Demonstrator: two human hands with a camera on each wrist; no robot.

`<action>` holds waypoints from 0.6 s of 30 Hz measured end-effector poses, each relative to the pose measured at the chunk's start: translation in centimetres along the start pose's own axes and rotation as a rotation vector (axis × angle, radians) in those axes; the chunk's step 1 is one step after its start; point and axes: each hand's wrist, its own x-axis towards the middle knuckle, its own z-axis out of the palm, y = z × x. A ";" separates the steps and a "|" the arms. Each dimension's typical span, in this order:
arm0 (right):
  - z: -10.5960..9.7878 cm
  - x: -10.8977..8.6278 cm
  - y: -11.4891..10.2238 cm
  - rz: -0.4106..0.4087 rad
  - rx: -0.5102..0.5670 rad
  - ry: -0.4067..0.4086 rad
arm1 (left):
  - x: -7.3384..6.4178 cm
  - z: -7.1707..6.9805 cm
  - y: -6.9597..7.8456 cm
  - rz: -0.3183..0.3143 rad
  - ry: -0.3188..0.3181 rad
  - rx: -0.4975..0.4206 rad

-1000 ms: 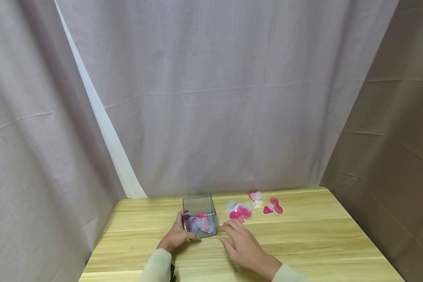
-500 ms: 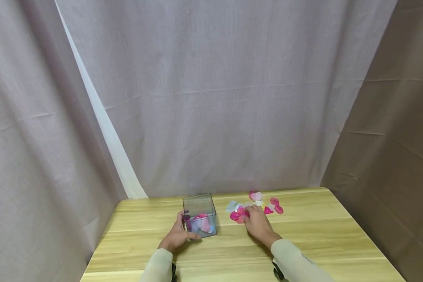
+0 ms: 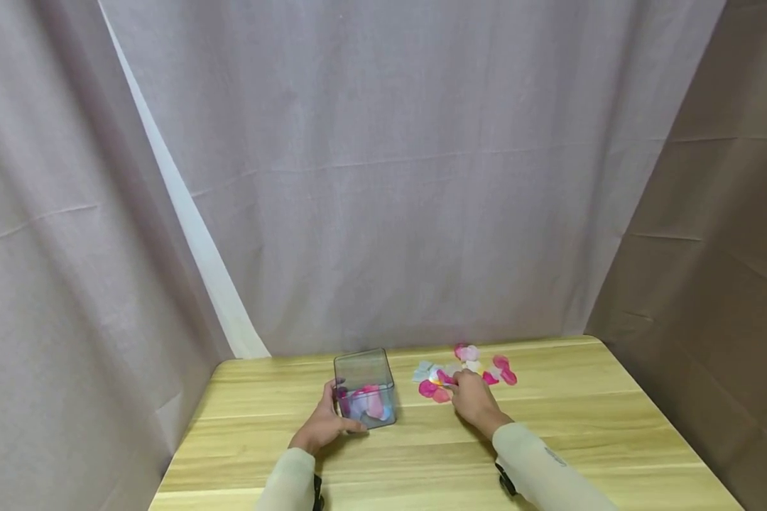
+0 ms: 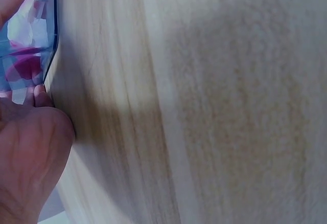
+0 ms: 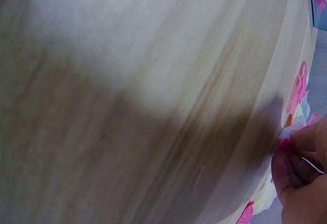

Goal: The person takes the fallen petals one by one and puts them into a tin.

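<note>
Left-hand grip [image 3: 323,427] holding clear square plastic box [image 3: 363,365], lower centre, right-hand grip [image 3: 476,402] pinching thin magenta petal [image 5: 285,144], lower centre-right

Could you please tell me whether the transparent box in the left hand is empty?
No, the head view shows pink and pale blue petals inside the transparent box that the left hand holds.

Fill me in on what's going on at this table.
A person's left hand grips a clear box that has pink, purple and pale blue petals in it. Their right hand pinches a bright pink petal over on the right. More loose petals, mostly pink, white and pale blue, lie around that hand on the wood-grain table, so only some are in the box.
</note>
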 end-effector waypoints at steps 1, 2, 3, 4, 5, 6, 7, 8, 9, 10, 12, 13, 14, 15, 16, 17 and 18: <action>0.0 0.0 0.0 0.000 0.002 0.004 | 0.0 0.0 0.0 0.001 0.000 -0.003; 0.0 -0.1 0.1 0.003 0.003 0.005 | 0.0 0.0 0.0 0.003 -0.001 -0.007; 0.1 -0.1 0.1 0.006 0.005 0.007 | 0.0 0.0 -0.1 0.003 -0.001 -0.009; 0.1 -0.1 0.2 0.005 0.006 0.010 | 0.0 0.0 -0.1 0.004 -0.001 -0.011; 0.1 -0.1 0.3 0.006 0.008 0.009 | 0.0 0.0 -0.1 0.005 -0.002 -0.011; 0.1 -0.1 0.3 0.010 0.014 0.004 | 0.1 0.0 -0.1 0.007 -0.003 -0.010; 0.1 -0.1 0.3 0.018 0.024 -0.003 | 0.1 0.0 -0.1 0.005 -0.001 -0.010; 0.2 -0.1 0.4 0.026 0.035 -0.010 | 0.1 0.0 -0.2 0.005 -0.002 -0.009; 0.1 -0.1 0.4 0.034 0.049 -0.015 | 0.1 -0.1 -0.2 0.004 -0.001 -0.007; 0.1 0.0 0.5 0.044 0.064 -0.022 | 0.2 -0.1 -0.2 0.005 -0.001 -0.008; 0.0 0.0 0.6 0.060 0.092 -0.029 | 0.2 -0.1 -0.3 0.004 -0.003 -0.008; -0.1 0.0 0.7 0.067 0.106 -0.030 | 0.2 -0.1 -0.3 0.001 -0.004 -0.014; -0.1 0.0 0.8 0.069 0.119 -0.027 | 0.3 -0.1 -0.3 0.001 -0.005 -0.016; -0.2 0.0 0.9 0.071 0.130 -0.025 | 0.3 -0.1 -0.3 0.003 -0.006 -0.015; -0.2 0.1 1.0 0.069 0.136 -0.019 | 0.3 -0.1 -0.3 0.006 -0.006 -0.014; -0.1 0.1 1.1 0.064 0.144 -0.012 | 0.3 0.0 -0.3 0.008 -0.006 -0.012; -0.1 0.1 1.2 0.061 0.148 -0.007 | 0.3 0.0 -0.3 0.009 -0.005 -0.012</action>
